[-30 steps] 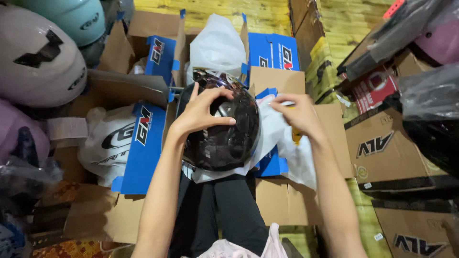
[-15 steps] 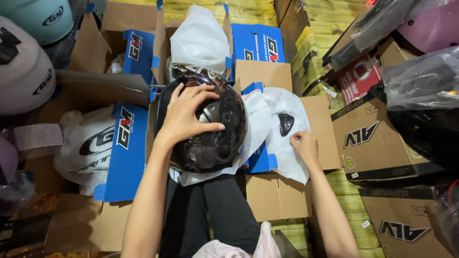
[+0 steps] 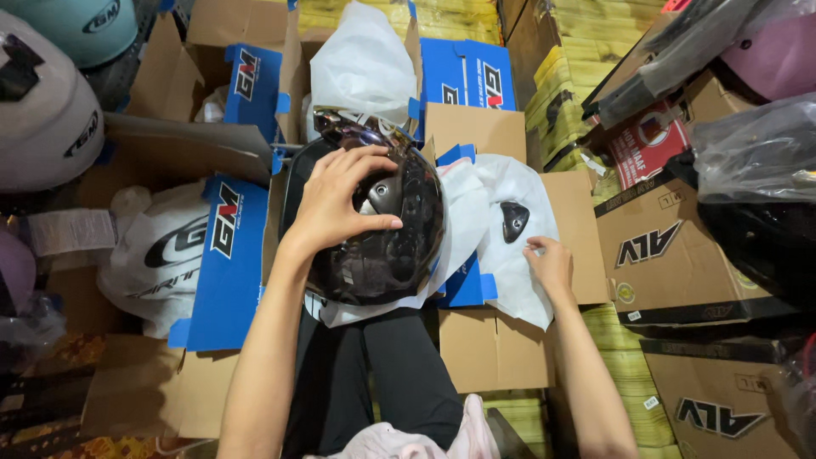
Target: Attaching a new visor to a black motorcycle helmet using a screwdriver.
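Note:
A glossy black helmet [image 3: 391, 238] rests on my lap over a white cloth bag [image 3: 510, 255]. My left hand [image 3: 336, 204] lies on top of the helmet, fingers curled around a small round fitting on its side. Beside it, my right hand [image 3: 548, 263] presses down on the white bag spread over a cardboard flap. A small black triangular part [image 3: 512, 219] lies on the bag just above my right hand, not touched by it.
Open blue and brown cardboard boxes [image 3: 238, 238] surround my lap. A white bagged helmet [image 3: 157, 255] sits at the left, a white helmet [image 3: 42, 110] at top left. Brown cartons [image 3: 680, 255] and plastic-wrapped helmets [image 3: 756, 161] stack on the right.
My right hand has come off the helmet and dropped to the white bag at the right. The small black part now lies exposed on the bag. My left hand stays on the helmet.

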